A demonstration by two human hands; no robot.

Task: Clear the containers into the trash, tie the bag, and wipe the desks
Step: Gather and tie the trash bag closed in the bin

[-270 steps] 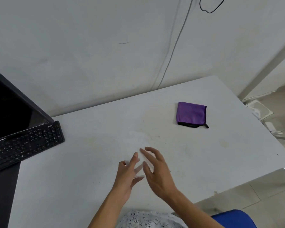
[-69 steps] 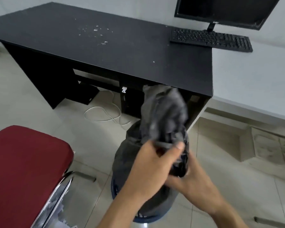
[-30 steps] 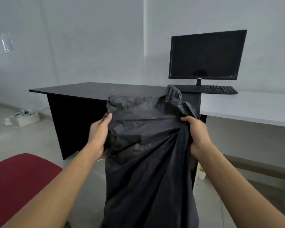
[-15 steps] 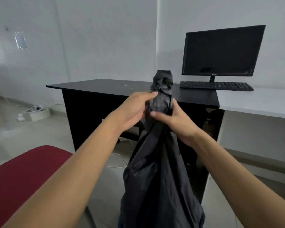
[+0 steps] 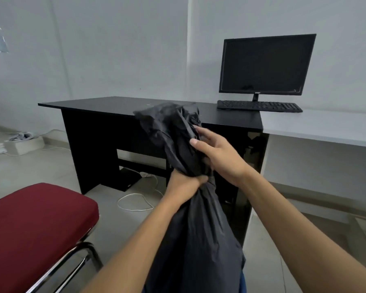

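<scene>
black trash bag [image 5: 194, 240], hanging from frame centre down to 6 o'clock, in front of the black desk [image 5: 106, 104]. left hand [image 5: 185, 185] is clenched round the bag's twisted neck; right hand [image 5: 220, 159], just toward 1 o'clock of it, lies with fingers nearly straight against the loose bunched top. monitor [image 5: 266, 64] and keyboard [image 5: 258, 106] at 2 o'clock; red chair [image 5: 30, 220] at 8 o'clock.

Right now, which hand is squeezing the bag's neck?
The left hand, the lower one, fist closed round the neck of the bag. The right hand is higher, fingers straighter, touching the loose top.
</scene>
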